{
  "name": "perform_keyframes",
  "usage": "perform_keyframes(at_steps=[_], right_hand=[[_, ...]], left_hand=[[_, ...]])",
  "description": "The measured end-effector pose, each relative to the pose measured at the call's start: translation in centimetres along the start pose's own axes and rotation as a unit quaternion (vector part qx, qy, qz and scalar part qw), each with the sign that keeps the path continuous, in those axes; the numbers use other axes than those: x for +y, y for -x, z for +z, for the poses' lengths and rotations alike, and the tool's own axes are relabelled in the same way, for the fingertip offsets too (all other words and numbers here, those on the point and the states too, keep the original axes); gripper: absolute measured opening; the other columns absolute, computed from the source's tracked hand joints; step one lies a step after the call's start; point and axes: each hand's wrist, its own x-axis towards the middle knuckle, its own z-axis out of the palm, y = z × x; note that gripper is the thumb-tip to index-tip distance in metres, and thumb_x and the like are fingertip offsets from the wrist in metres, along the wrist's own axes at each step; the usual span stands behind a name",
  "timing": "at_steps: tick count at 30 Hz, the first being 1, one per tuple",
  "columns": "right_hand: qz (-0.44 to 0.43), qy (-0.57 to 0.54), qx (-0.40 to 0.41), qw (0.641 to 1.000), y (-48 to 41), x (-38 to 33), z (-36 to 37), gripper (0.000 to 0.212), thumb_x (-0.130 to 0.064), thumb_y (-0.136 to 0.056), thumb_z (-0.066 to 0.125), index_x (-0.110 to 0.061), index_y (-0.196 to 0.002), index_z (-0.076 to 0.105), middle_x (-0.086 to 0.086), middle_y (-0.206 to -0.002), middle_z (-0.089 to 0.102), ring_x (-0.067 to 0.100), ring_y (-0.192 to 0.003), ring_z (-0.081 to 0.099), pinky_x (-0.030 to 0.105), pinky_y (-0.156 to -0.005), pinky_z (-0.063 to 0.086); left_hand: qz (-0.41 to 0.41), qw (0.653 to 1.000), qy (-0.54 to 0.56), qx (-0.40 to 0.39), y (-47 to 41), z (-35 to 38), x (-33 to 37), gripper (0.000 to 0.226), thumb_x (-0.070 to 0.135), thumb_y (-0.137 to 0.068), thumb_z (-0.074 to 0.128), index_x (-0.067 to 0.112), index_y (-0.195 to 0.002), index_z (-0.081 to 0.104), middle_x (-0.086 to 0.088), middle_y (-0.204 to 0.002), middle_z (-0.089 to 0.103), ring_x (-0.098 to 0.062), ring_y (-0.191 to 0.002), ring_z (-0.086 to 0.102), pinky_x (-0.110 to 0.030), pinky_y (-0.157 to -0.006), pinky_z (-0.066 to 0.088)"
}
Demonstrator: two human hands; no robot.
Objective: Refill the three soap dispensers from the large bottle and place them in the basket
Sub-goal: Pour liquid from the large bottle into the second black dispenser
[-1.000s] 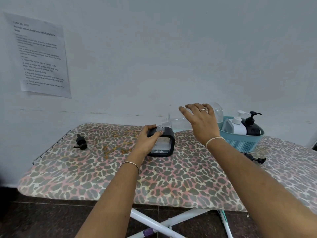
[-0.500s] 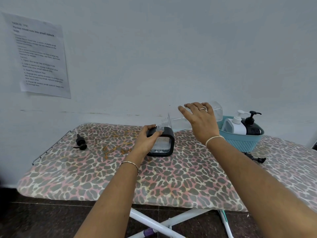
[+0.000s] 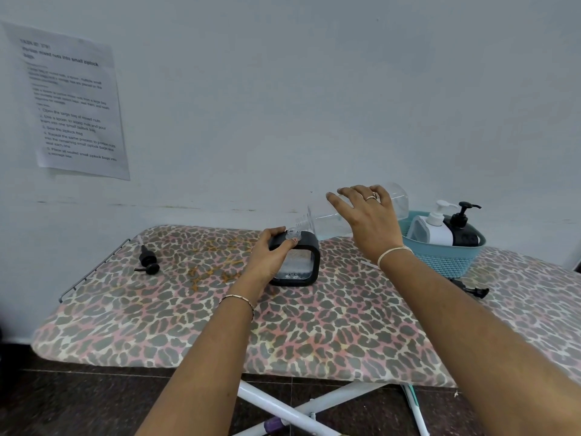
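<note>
Both forearms are bare down to the picture's lower edge. The left hand (image 3: 267,256) has a thin gold-toned bangle of small linked segments (image 3: 239,298) at its wrist. The right hand (image 3: 367,221) wears a slim pale cord-like wristband (image 3: 393,250) and a narrow metal ring (image 3: 372,197), perhaps two-toned, on one finger.

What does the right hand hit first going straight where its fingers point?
The right hand grips the large bottle, fingers pointing left and away. Nothing lies past them above the board; probably the wall first, though depth is unclear.
</note>
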Motion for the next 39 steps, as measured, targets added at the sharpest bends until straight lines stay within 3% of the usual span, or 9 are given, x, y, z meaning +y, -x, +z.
perform_keyframes(at_steps=[39], right_hand=[[-0.032, 0.024, 0.011, 0.999, -0.38, 0.30, -0.27, 0.078, 0.012, -0.062, 0.066, -0.020, -0.131, 0.049, 0.010, -0.125, 0.059, 0.031, -0.114, 0.054, 0.048, -0.100, 0.033]], left_hand=[[0.002, 1.000, 0.011, -0.005, 0.31, -0.03, 0.04, 0.046, 0.037, -0.087, 0.067, 0.025, -0.128, 0.051, 0.010, -0.120, 0.050, -0.008, -0.110, 0.047, -0.023, -0.088, 0.036]])
